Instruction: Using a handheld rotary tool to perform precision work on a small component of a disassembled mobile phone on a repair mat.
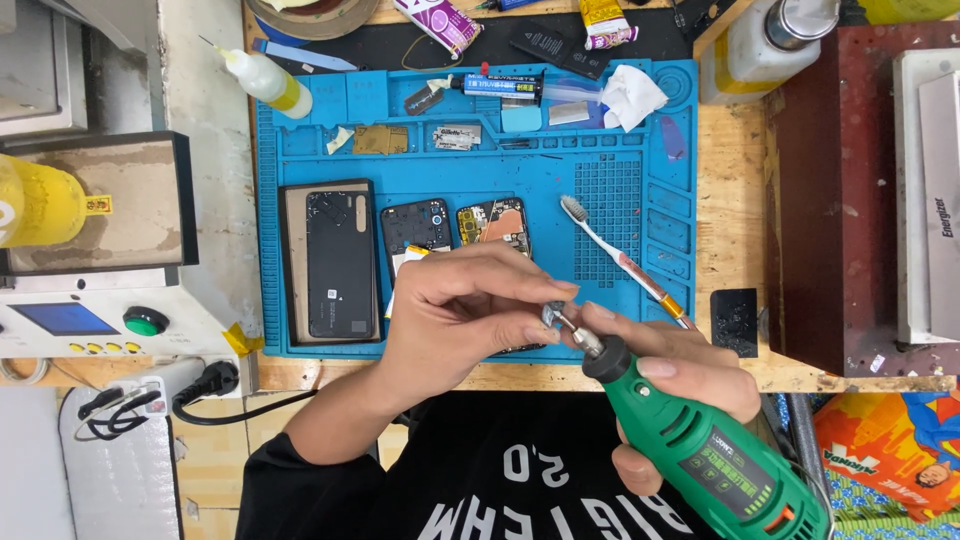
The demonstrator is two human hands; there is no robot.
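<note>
My right hand (680, 385) grips a green and black rotary tool (700, 445), its nose pointing up and left. My left hand (470, 305) pinches the small metal bit (556, 315) at the tool's tip with thumb and fingers. Both hands hover over the near edge of a blue work mat (600, 180). Just beyond my left hand lie two opened phone bodies (415, 225) (495, 220) with circuit boards showing. A black phone back (340, 265) rests on a dark plate at the mat's left.
A toothbrush (615, 250) lies on the mat to the right. A squeeze bottle (265, 80), a glue tube (500, 85), white tissue (630, 95) and small parts sit along the mat's far edge. A white machine (90, 320) stands left, a dark red box (840, 190) right.
</note>
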